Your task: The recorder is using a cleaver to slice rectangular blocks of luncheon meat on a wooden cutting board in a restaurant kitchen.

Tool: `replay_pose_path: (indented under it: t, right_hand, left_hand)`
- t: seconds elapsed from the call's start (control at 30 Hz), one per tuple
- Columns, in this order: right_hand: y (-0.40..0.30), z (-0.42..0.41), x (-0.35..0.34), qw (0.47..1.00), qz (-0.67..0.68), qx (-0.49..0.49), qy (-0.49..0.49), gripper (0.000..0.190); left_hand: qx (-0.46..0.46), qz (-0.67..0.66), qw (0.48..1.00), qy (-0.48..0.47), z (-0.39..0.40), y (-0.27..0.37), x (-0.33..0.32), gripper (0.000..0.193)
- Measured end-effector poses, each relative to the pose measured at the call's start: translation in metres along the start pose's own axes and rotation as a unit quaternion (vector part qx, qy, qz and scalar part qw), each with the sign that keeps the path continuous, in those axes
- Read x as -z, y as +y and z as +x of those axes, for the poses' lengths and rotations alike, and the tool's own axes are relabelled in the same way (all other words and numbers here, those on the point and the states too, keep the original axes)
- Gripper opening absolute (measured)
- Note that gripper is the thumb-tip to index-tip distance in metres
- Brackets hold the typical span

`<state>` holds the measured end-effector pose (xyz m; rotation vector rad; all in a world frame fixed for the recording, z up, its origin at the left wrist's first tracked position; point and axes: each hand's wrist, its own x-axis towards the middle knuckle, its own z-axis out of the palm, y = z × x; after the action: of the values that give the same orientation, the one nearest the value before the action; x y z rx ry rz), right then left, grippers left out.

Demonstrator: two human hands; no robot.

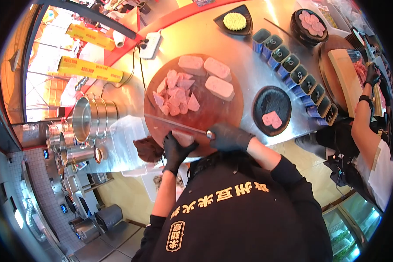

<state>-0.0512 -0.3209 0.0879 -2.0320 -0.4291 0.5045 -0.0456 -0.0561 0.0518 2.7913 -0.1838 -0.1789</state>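
Note:
My right hand, in a black glove, grips the handle of a long kitchen knife. The blade reaches left over a round cutting board. My left hand, also in a black glove, holds a block of pink luncheon meat at the board's near edge, just below the blade. Several more luncheon meat blocks lie at the back of the board. A pile of luncheon meat slices is on its left part. To the board's right, a black round plate bears a few slices.
Several upright blue tins form a row at the right. Beyond are a dark dish of noodles and a stack of black plates. Stacked steel pots and a clear plastic bin stand left. A co-worker's gloved hand is far right.

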Motion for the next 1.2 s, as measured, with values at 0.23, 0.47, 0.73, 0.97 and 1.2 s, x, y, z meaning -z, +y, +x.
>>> replay_pose_path:
  t: [0.23, 0.47, 0.73, 0.97, 1.2]
  right_hand:
    - [-0.028, -0.037, 0.036, 0.984, 0.145, 0.0, 0.102, 0.02]
    - [-0.046, -0.057, 0.038, 0.904, 0.422, -0.075, 0.001, 0.029]
    - [-0.027, -0.07, 0.024, 0.742, 0.653, -0.141, -0.048, 0.018]
    - [-0.01, -0.066, 0.005, 0.651, 0.736, -0.137, -0.124, 0.009]
    - [-0.008, -0.064, 0.001, 0.62, 0.755, -0.138, -0.165, 0.007]
  left_hand:
    - [0.147, -0.528, 0.834, 0.068, 0.025, -0.028, 0.043, 0.041]
    - [-0.165, -0.33, 0.929, 0.029, 0.053, -0.021, 0.029, 0.056]
    - [-0.234, -0.25, 0.933, 0.113, 0.043, 0.045, 0.059, 0.047]
    - [-0.188, -0.073, 0.979, -0.024, 0.039, 0.04, 0.045, 0.032]
    - [-0.006, -0.891, 0.447, -0.074, 0.044, 0.022, 0.007, 0.032]
